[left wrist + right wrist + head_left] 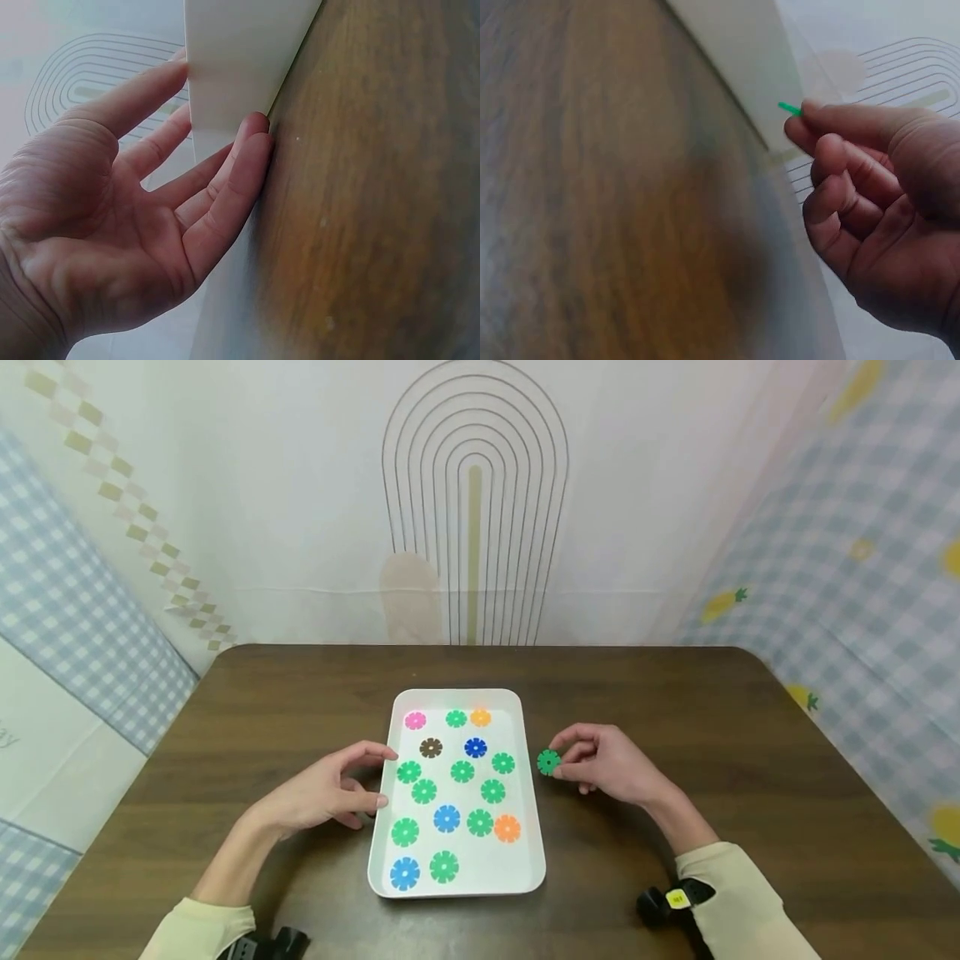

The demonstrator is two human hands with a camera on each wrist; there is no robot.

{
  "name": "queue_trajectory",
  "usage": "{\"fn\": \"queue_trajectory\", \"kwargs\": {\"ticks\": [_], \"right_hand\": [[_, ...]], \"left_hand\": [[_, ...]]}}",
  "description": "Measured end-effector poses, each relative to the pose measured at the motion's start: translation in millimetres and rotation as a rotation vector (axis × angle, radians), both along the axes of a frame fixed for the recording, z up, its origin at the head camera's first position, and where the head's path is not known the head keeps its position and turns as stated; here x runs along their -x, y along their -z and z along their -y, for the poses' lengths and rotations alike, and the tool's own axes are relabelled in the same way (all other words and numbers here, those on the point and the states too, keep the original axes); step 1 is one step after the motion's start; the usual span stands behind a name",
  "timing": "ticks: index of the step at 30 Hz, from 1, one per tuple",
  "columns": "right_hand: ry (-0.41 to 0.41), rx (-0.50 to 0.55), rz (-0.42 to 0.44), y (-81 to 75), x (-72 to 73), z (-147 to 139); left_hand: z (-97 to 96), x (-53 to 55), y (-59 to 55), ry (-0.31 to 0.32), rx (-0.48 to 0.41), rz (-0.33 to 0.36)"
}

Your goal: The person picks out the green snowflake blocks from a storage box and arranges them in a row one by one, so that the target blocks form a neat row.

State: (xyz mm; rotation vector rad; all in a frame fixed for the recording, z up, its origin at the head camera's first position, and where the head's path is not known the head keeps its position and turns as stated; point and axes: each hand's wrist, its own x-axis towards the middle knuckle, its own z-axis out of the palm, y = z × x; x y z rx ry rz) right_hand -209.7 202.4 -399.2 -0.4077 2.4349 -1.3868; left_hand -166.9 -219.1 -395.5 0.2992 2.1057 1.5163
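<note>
A white tray lies on the brown table with several notched plastic discs on it. My left hand is at its left side, thumb and index finger spread apart at the rim. In the left wrist view, the lower fingers of that hand reach the tray's outer wall near the tabletop. Right of the tray, my right hand pinches a green notched disc between thumb and forefinger. The right wrist view shows this disc edge-on at the fingertips.
Most discs on the tray are green, such as one green disc; others include a brown disc, a pink disc and an orange disc. The wooden table ends at a patterned cloth.
</note>
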Motion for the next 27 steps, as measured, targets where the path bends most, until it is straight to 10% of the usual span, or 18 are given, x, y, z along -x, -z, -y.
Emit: {"fn": "queue_trajectory", "kwargs": {"ticks": [27], "right_hand": [[0.049, -0.099, 0.041, 6.1, 2.0, 5.1]], "left_hand": [[0.9, 0.4, 0.5, 0.002, 0.003, -0.006]]}}
